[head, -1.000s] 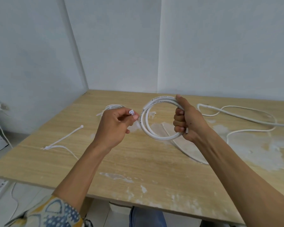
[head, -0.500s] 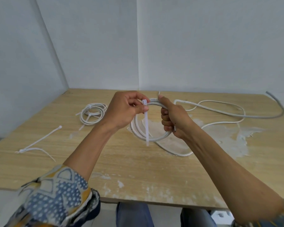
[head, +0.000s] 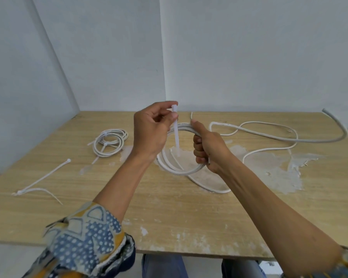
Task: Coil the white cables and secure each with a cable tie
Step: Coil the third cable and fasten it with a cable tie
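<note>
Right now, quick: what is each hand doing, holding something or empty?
Left hand: pinches a cable tie near its head.
Right hand: grips the white cable coil.

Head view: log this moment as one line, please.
left hand: pinches cable tie upright | right hand: grips white coil | tied coil: on table, far left | loose cable: uncoiled

The coil (head: 179, 172) and cable tie (head: 176, 135) are white, the table (head: 169, 213) pale wood grain with whitish smears (head: 273, 167) (heaviest at right); the near-left sleeve (head: 88, 233) shows blue with white dots, mustard edging.
</note>
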